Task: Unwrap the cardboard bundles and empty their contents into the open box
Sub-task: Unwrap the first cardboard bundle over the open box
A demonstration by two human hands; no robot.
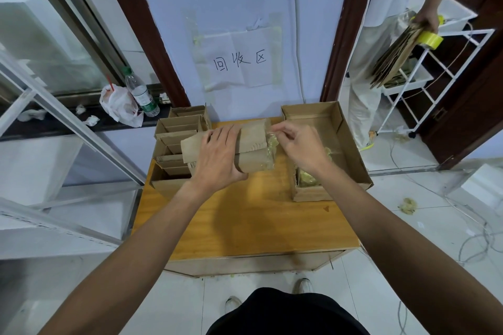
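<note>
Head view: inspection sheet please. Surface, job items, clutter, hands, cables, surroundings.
Surface: wooden table, boxes at both sides.
Job's things: cardboard bundle held above table; left box holds cardboard pieces; right box holds tape wads.
Clutter: bottle, white bag, tissues at left; crumpled wad on floor.
Grippers: left hand grips the bundle; right hand pinches its tape wrap.
Cables: wall cable; loose floor cables at right.
Surroundings: paper sign; second person holding flat cardboard and tape roll.

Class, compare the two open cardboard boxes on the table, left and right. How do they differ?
The left box is packed with cardboard pieces; the right box holds crumpled tape wads. The left box looks nearly full, the right box mostly bare. Both are brown, open-topped, on the wooden table.
</note>
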